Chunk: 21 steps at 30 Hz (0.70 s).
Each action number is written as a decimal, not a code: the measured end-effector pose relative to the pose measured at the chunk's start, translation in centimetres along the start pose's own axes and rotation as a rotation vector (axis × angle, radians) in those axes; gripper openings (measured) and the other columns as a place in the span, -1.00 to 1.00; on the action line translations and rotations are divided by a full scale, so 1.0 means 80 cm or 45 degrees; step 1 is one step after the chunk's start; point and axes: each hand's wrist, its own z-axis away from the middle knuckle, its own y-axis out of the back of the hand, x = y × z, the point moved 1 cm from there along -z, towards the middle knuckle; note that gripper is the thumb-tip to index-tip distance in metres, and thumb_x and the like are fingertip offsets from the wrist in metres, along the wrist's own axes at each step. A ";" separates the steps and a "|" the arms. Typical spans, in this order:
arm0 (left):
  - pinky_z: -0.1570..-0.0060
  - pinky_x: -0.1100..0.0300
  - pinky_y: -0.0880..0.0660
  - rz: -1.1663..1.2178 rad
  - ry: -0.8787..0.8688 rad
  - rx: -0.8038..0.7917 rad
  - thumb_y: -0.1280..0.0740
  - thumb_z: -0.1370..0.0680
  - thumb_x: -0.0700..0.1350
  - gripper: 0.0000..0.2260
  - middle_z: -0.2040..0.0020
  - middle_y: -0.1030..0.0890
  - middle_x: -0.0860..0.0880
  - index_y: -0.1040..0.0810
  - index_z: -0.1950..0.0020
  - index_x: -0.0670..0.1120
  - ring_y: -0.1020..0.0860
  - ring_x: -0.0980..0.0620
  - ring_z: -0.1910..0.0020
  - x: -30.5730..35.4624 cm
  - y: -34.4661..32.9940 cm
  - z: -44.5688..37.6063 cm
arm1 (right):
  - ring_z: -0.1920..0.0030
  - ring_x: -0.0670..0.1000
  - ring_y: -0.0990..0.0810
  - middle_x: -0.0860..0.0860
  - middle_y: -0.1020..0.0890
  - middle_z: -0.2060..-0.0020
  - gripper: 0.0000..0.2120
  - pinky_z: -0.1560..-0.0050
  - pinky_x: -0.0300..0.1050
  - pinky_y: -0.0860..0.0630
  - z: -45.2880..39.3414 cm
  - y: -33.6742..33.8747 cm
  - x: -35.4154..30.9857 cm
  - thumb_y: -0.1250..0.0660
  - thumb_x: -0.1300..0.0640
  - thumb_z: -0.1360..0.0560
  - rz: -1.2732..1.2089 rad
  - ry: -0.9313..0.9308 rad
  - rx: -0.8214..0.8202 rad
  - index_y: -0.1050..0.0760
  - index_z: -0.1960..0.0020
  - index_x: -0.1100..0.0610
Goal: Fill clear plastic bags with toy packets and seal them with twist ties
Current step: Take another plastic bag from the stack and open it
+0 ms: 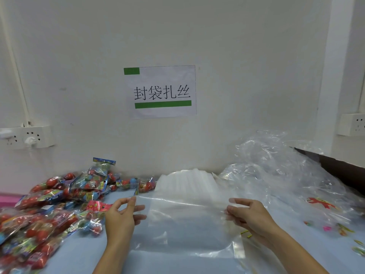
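Pinched at its upper corners by left hand (120, 216) and right hand (250, 214): flat clear plastic bag (185, 224), held over the pale blue table (83, 252) near its front edge. Heaped along the left edge, red-and-blue toy packets (49, 204). At the back edge, a stack of clear bags (185, 180).

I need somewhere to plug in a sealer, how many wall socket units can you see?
2. One socket unit is on the wall at left, above the toy packets, with a plug in it. The other is at the right edge, partly cut off.
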 end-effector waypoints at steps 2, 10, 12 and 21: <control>0.37 0.13 -0.54 -0.012 -0.003 -0.003 -0.35 -0.61 -0.08 -0.89 0.32 -0.71 -0.04 -0.57 0.02 -0.13 -0.64 -0.07 0.48 -0.002 -0.002 0.000 | 0.27 0.07 -0.71 0.22 -0.73 0.19 -0.71 0.29 -0.20 -0.53 -0.002 0.000 0.000 -0.46 0.31 -0.49 -0.004 0.014 0.026 -0.52 -0.19 0.24; 0.04 0.01 -0.57 -0.135 -0.126 -0.030 -0.40 -0.57 -0.07 -0.83 0.02 -0.67 -0.08 -0.53 -0.10 -0.10 -0.65 -0.09 0.05 -0.004 -0.009 0.007 | 0.11 0.08 -0.74 0.14 -0.75 0.17 -0.77 0.14 -0.16 -0.51 -0.009 0.005 0.005 -0.46 0.31 -0.48 -0.103 0.104 0.184 -0.58 -0.12 0.22; -0.11 0.02 -0.49 -0.259 -0.218 -0.028 -0.40 -0.57 -0.08 -0.75 -0.09 -0.60 -0.05 -0.51 -0.20 -0.10 -0.56 -0.07 -0.12 -0.003 -0.013 0.014 | 0.10 0.03 -0.70 0.10 -0.75 0.15 -0.76 0.09 -0.17 -0.49 -0.009 0.005 0.004 -0.47 0.30 -0.47 -0.163 0.141 0.209 -0.57 -0.11 0.16; 0.11 0.21 -0.41 -0.533 -0.551 -0.244 -0.44 -0.54 -0.13 -0.80 0.00 -0.53 0.13 -0.53 0.00 0.16 -0.50 0.07 0.02 0.002 -0.044 0.050 | 0.02 -0.05 -0.71 0.04 -0.76 0.12 -0.68 -0.15 -0.16 -0.59 -0.013 0.009 0.009 -0.52 0.21 -0.46 -0.376 0.355 0.502 -0.58 -0.18 0.12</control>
